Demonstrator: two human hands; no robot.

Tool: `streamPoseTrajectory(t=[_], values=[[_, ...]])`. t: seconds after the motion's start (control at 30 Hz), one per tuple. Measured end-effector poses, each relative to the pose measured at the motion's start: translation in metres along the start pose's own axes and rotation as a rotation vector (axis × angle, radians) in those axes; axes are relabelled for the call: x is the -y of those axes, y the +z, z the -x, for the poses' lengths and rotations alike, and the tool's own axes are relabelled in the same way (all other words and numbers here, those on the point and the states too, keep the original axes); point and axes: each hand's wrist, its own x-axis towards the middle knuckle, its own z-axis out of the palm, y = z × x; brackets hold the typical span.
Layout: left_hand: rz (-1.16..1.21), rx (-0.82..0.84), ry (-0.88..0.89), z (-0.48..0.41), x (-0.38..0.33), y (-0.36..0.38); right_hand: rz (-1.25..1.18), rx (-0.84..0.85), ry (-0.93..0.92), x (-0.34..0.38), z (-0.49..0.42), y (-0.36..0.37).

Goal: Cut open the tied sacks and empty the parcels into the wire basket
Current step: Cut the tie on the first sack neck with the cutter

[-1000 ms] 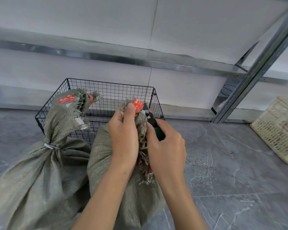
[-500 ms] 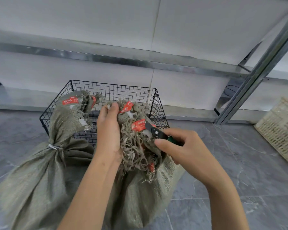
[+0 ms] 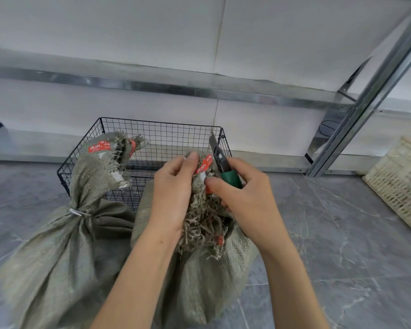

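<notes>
Most of the view is grey marbled floor point(image 3: 330, 233), which runs open to the right of the wire basket point(image 3: 166, 136) as far as a pale woven plastic basket point(image 3: 399, 184) at the frame's right edge, and open again to the wire basket's left. Behind the wire basket runs a galvanised metal shelf rack point(image 3: 152, 87), its lowest ledge just behind the basket's rear wall and its slanting upright point(image 3: 365, 110) meeting the floor well to the basket's right. Two grey-green woven sacks crowd the basket's front side: the tied sack point(image 3: 57, 257) slumps at the front left corner, its neck rising against the front mesh and its frayed mouth leaning over the rim, while the second sack point(image 3: 199, 281) stands before the front right part, its top about level with the rim. The left hand point(image 3: 173, 198) has fingers and thumb curled round the second sack's frayed neck, gripping it from the left. The right hand point(image 3: 244, 203) wraps its fingers round the green handle of a utility knife point(image 3: 220, 160), thumb stretched against the neck; the blade points up, its tip seen against the basket's rear right corner. A white tie point(image 3: 77, 213) cinches the tied sack's neck, below the basket's front rim. Red labels point(image 3: 99, 146) mark both sack mouths. Hands hide whether the second sack's neck is bound.
</notes>
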Motion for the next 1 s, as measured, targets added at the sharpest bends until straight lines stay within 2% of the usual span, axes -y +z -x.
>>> streamPoseTrajectory(t=[0.13, 0.23, 0.3, 0.4, 0.53, 1.0], values=[[-0.331, -0.076, 0.200, -0.001, 0.005, -0.002, -0.054, -0.028, 0.088, -0.004, -0.003, -0.001], [-0.367, -0.168, 0.336, 0.006, -0.002, -0.003, -0.114, -0.080, 0.150, -0.006, -0.005, -0.002], [-0.436, -0.107, 0.382, 0.010, -0.005, -0.004, -0.134, -0.130, 0.162, -0.006, -0.006, -0.003], [-0.597, 0.073, 0.333, 0.011, -0.006, -0.004, -0.117, -0.194, 0.134, -0.006, -0.008, -0.005], [-0.666, 0.143, 0.261, 0.010, -0.004, -0.006, -0.142, -0.188, 0.129, -0.006, -0.008, -0.009], [-0.594, -0.039, 0.277, 0.002, 0.000, -0.011, 0.049, -0.238, 0.076, -0.014, -0.008, -0.010]])
